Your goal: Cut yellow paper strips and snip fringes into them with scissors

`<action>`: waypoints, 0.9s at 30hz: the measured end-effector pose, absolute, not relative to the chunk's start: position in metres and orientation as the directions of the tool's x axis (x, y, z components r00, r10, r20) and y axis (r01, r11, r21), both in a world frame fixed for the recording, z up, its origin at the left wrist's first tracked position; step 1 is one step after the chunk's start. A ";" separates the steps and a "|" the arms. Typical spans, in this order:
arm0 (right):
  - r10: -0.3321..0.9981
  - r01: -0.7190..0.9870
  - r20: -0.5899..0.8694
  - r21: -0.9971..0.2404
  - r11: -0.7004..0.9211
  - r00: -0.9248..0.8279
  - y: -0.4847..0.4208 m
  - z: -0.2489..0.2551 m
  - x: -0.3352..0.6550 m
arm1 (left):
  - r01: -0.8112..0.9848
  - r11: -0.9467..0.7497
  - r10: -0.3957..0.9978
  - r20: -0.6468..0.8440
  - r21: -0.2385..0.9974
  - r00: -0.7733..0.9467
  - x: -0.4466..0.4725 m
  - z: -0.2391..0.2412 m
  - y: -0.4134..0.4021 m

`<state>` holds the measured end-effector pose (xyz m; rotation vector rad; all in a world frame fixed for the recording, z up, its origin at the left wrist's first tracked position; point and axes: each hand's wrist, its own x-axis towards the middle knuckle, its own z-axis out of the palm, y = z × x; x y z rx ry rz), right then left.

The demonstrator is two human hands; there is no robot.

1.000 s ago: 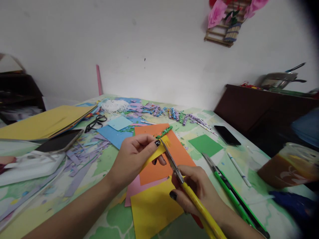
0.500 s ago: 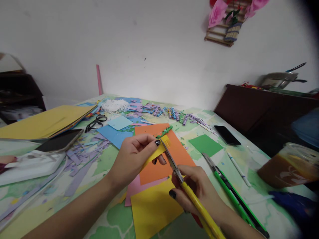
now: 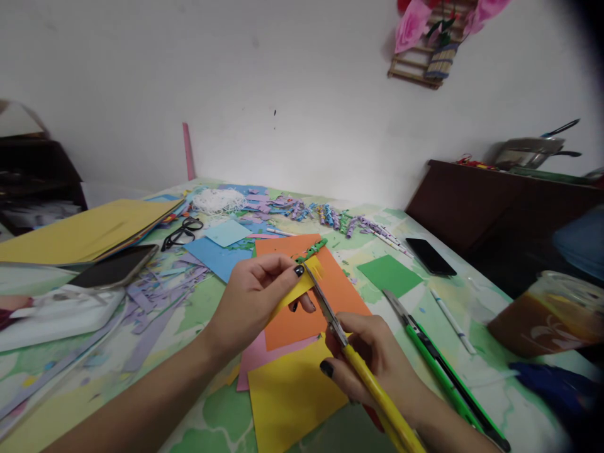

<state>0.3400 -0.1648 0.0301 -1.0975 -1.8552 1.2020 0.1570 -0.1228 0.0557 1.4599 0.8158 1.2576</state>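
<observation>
My left hand (image 3: 264, 289) pinches a small yellow paper strip (image 3: 293, 294) whose far edge is snipped into fringe. In my right hand (image 3: 372, 358) is a pair of scissors with yellow handles (image 3: 372, 384). Their metal blades (image 3: 324, 308) reach up to the fringed edge of the strip. Beneath both hands lie an orange sheet (image 3: 344, 289), a pink sheet (image 3: 252, 358) and a yellow sheet (image 3: 292, 390). Just past the strip, a green fringed paper roll (image 3: 314, 250) rests on the orange sheet.
A green box cutter (image 3: 438, 365), a white stick (image 3: 453, 321), a green square (image 3: 389, 275) and a phone (image 3: 430, 256) lie to the right, near a drink cup (image 3: 542, 318). Purple scraps (image 3: 151, 327), glasses (image 3: 182, 233) and another person's hand (image 3: 14, 303) are left. Curled paper pieces (image 3: 325, 215) line the back.
Hardly anything differs. Both hands, the scissors and the yellow strip keep the same positions.
</observation>
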 end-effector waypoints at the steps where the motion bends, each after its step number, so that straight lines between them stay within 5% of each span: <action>1: 0.900 0.294 0.085 -0.928 0.227 -0.427 -0.165 0.030 0.340 | -0.112 -0.268 0.929 0.288 0.957 0.231 0.157 0.056 -0.123; 27: 0.902 0.289 0.078 -0.932 0.217 -0.425 -0.164 0.030 0.340 | -0.080 -0.276 0.931 0.287 0.958 0.226 0.157 0.055 -0.123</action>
